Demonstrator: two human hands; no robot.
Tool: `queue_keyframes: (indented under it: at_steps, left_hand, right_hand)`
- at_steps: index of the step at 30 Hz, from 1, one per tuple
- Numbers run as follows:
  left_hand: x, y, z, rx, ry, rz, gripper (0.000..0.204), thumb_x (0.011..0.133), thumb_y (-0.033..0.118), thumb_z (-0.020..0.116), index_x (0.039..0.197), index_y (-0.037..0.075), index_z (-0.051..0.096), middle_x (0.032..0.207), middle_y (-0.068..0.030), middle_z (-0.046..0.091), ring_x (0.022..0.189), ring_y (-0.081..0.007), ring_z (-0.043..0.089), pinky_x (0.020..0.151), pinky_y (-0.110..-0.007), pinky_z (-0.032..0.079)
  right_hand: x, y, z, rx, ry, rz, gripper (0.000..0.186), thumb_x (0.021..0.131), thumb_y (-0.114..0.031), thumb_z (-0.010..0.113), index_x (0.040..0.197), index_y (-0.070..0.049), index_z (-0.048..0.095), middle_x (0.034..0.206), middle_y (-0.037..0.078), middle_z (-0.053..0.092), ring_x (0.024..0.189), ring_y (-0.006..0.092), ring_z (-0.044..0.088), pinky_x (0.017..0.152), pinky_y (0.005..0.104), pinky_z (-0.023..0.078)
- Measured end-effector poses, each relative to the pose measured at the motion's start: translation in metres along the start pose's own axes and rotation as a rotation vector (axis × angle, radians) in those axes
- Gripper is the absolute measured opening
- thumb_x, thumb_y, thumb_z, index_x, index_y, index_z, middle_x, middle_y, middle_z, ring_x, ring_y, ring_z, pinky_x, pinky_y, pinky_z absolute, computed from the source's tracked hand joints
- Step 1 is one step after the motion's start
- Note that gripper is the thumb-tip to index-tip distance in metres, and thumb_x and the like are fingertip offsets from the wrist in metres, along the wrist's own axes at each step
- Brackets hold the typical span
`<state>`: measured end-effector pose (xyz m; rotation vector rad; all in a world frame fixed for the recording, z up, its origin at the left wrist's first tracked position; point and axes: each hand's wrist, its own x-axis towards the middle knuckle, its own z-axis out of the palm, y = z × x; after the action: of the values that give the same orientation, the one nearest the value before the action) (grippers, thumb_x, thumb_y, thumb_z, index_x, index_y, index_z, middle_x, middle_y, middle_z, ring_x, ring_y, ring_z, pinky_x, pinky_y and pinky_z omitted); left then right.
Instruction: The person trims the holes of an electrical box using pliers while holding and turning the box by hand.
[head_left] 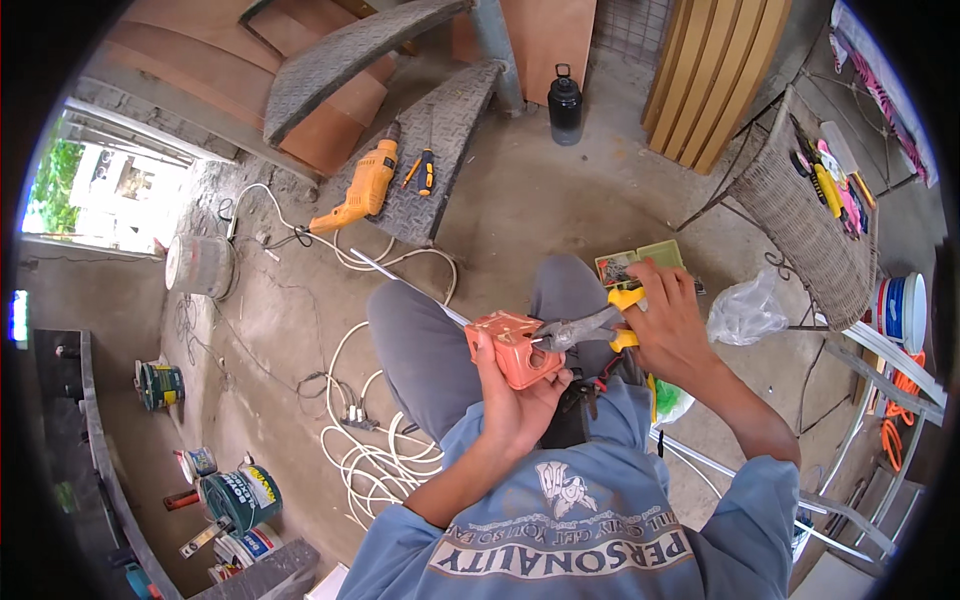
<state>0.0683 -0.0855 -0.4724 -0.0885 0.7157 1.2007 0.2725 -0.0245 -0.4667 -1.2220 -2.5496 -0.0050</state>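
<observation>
Orange box [513, 362], squarish with round openings in its walls, is in front of the torso, just above the lap. Left hand [520, 405] grips it from the near side: the thumb [487, 358] lies up along its left part, the other fingers pass beneath and emerge near its lower right corner, so the box sits between thumb and fingers. Right hand [662, 312] is off to the box's right, apart from it, fingers curled about the yellow handles of a pair of pliers [580, 330]; handles stand apart. Pliers' nose points left and meets the box's right side at an opening; whether the jaws pinch the wall, cannot tell. Grey-trousered knees [412, 325] flank the work. Beyond the right hand: open yellow-green case [658, 256] with small parts, partly hidden by that hand; crumpled clear plastic bag [748, 308] just to its right on the floor. White cable [345, 465] lies in loose coils to the left. Farther out, a yellow-orange drill [367, 185] and a screwdriver [427, 172] rest on a dark textured metal step [455, 120]. Beyond, a black bottle [565, 110] stands upright on the floor, left of a slatted wooden panel [712, 80].
</observation>
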Motion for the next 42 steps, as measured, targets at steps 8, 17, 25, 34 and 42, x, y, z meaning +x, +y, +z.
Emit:
queue_keyframes:
  at_steps: [8, 17, 25, 34, 42]
  left_hand:
    - [-0.005, 0.003, -0.001, -0.083, -0.017, -0.036, 0.061, 0.085, 0.069, 0.038, 0.103, 0.014, 0.057, 0.092, -0.0019, 0.060, 0.080, -0.0165, 0.055, 0.077, -0.033, 0.042]
    - [-0.011, 0.002, 0.007, -0.109, -0.029, -0.008, 0.060, 0.085, 0.069, 0.040, 0.103, 0.014, 0.055, 0.092, -0.0028, 0.060, 0.081, -0.0168, 0.055, 0.076, -0.033, 0.043]
    - [0.070, 0.011, -0.038, -0.026, 0.178, -0.002, 0.058, 0.081, 0.070, 0.047, 0.092, 0.014, 0.055, 0.087, -0.0050, 0.058, 0.080, -0.0167, 0.054, 0.073, -0.031, 0.042]
    - [0.078, 0.060, -0.054, -0.231, -0.134, 0.257, 0.069, 0.080, 0.068, 0.048, 0.108, 0.005, 0.056, 0.096, -0.0056, 0.058, 0.082, -0.0170, 0.054, 0.074, -0.033, 0.042]
    - [0.034, 0.071, -0.008, -0.330, -0.362, 0.142, 0.080, 0.080, 0.062, 0.049, 0.125, -0.004, 0.043, 0.098, -0.0071, 0.058, 0.085, -0.0182, 0.054, 0.082, -0.034, 0.039]
  right_hand:
    - [0.006, -0.002, -0.011, -0.036, -0.048, -0.068, 0.027, 0.074, -0.026, 0.065, 0.091, -0.005, 0.064, 0.113, 0.016, 0.050, 0.104, 0.0318, 0.049, 0.089, 0.0504, 0.033]
    - [0.017, 0.011, -0.018, 0.101, 0.127, 0.014, 0.054, 0.058, -0.035, 0.080, 0.092, -0.003, 0.054, 0.103, 0.013, 0.055, 0.091, 0.0301, 0.055, 0.079, 0.0378, 0.043]
    - [0.023, 0.038, 0.093, 0.196, -0.093, 0.014, 0.052, 0.064, -0.030, 0.075, 0.102, -0.005, 0.049, 0.093, 0.016, 0.057, 0.080, 0.0352, 0.059, 0.069, 0.0427, 0.046]
    - [-0.017, -0.028, 0.077, 0.703, -0.096, 0.398, 0.038, 0.080, -0.025, 0.068, 0.104, 0.000, 0.052, 0.083, 0.016, 0.061, 0.073, 0.0346, 0.060, 0.069, 0.0398, 0.048]
    - [-0.037, -0.029, 0.037, 2.548, -0.053, 1.072, 0.043, 0.079, -0.003, 0.053, 0.122, -0.001, 0.051, 0.131, 0.015, 0.047, 0.109, 0.0317, 0.054, 0.092, 0.0439, 0.045]
